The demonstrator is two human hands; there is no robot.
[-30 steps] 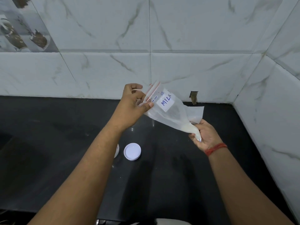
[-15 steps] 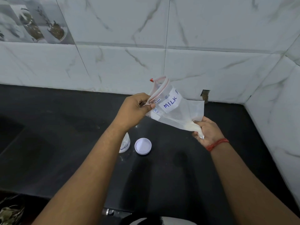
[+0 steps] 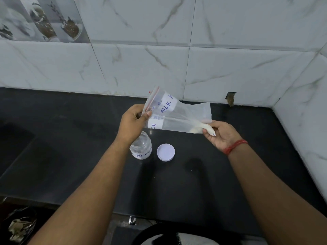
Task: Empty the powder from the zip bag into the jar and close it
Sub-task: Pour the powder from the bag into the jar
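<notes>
A clear zip bag [image 3: 180,114] labelled "MILK" hangs above the black counter [image 3: 70,138], held between both hands. My left hand [image 3: 131,122] pinches its red-striped mouth end. My right hand [image 3: 220,135] grips the bottom corner, where a little white powder [image 3: 197,128] is bunched. Below my left hand stands an open clear jar [image 3: 142,147] with a "POWDER" label, partly hidden by my wrist. Its white lid [image 3: 166,152] lies flat on the counter just right of the jar.
White marble-pattern tiled walls [image 3: 194,68] close off the back and the right side of the counter. A dark recess lies at the counter's left [image 3: 16,138]. The counter's front edge [image 3: 88,206] runs below my forearms.
The bag has tilted flatter and come lower toward the counter, with my right hand rising relative to the mouth end. More of the jar shows beside my left wrist.
</notes>
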